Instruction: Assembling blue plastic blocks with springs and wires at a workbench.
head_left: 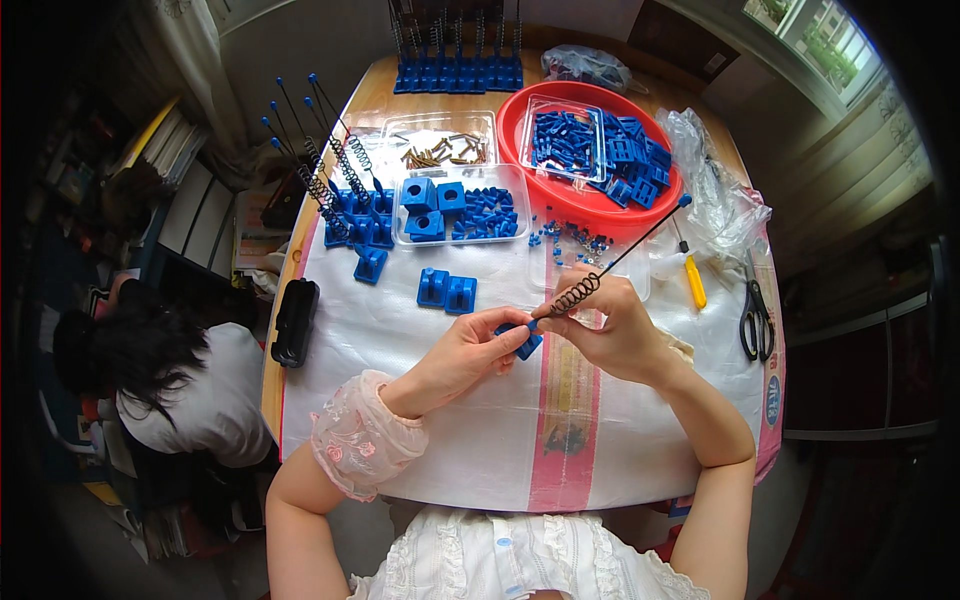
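My left hand [478,350] is closed on a small blue plastic base [528,347], partly covered by the fingers. My right hand [612,325] pinches the low end of a thin black rod [632,248] with a black coil spring [577,293] around it and a blue cap [685,201] on its tip. The rod slants up to the right, and its low end meets the blue base between my fingertips; whether it sits inside the base is hidden. Just beyond my left hand lie two blue bases [447,290] side by side.
Finished-looking spring rods on blue bases [360,217] stand at the left, more [458,75] at the back. Clear boxes hold blue parts [486,213] and brass-coloured screws [440,150]. A red basin [640,222], screwdriver [695,282], scissors [757,322] and black case [296,322] surround. A person [190,390] sits left.
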Tool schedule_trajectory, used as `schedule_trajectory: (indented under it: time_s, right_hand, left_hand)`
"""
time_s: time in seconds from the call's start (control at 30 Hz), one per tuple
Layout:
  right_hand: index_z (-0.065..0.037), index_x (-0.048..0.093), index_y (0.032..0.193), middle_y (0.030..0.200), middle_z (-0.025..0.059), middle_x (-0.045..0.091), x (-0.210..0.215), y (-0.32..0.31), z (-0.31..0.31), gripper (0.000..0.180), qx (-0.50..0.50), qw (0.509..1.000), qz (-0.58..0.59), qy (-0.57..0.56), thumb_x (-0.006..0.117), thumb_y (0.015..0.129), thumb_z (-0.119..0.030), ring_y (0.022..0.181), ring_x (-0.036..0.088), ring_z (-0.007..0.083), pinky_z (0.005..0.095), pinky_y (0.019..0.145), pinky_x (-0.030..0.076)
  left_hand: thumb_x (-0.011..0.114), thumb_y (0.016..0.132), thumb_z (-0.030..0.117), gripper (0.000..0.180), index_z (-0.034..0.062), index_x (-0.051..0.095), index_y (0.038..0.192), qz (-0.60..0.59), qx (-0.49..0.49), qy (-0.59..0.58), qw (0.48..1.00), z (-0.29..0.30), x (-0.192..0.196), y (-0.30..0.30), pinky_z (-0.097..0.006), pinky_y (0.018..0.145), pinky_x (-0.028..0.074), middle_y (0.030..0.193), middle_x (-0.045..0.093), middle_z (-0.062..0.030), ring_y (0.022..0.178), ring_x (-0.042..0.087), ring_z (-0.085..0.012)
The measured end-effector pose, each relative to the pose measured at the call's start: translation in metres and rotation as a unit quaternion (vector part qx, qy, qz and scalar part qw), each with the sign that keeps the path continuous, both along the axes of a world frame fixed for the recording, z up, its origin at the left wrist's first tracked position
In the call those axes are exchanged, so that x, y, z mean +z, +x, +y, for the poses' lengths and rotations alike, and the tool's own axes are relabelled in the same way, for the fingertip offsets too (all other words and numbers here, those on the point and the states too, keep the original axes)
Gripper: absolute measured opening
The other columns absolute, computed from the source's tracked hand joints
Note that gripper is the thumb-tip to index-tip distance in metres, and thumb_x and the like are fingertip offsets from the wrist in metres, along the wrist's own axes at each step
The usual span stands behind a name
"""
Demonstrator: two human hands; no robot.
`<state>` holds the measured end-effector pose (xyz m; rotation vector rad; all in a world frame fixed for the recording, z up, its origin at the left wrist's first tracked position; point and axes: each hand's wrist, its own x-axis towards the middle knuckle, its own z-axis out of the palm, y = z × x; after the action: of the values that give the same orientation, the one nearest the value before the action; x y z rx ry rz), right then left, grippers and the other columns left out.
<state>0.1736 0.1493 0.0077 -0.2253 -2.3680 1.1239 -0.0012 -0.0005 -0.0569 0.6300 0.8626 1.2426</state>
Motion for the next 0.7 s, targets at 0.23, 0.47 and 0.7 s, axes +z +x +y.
schedule_trajectory:
  time_s: [0.23,0.47,0.7]
  right_hand:
    - [-0.003,0.079,0.091,0.083,0.0093,0.071,0.0013,0.0000,0.0013,0.011,0.010,1.000,0.000,0.022,0.083,0.081,-0.004,0.081,0.064,0.0273,0.0392,0.074,0.050]
    - [-0.003,0.079,0.092,0.082,0.0090,0.069,0.0017,0.0002,-0.0004,0.011,0.005,1.000,0.000,0.009,0.083,0.081,-0.003,0.081,0.064,0.0273,0.0391,0.074,0.050]
    - [-0.004,0.078,0.093,0.083,0.0080,0.069,0.0018,0.0001,0.0003,0.011,0.010,1.000,-0.006,0.014,0.082,0.082,-0.004,0.082,0.064,0.0265,0.0388,0.075,0.050]
  left_hand:
    - [0.060,0.109,0.019,0.017,0.0098,0.066,0.121,-0.016,-0.008,-0.004,1.000,-0.0008,0.0028,-0.0002,-0.021,0.072,0.042,0.113,0.065,0.0037,0.080,0.047,-0.0024]
    - [0.060,0.109,0.019,0.017,0.0101,0.066,0.122,-0.019,-0.007,-0.002,1.000,-0.0004,0.0016,0.0002,-0.021,0.072,0.042,0.113,0.065,0.0037,0.080,0.047,-0.0023]
    - [0.062,0.108,0.021,0.019,0.0097,0.066,0.123,-0.014,0.001,-0.010,1.000,-0.0005,0.0011,0.0002,-0.021,0.071,0.043,0.106,0.064,0.0049,0.080,0.049,-0.0019]
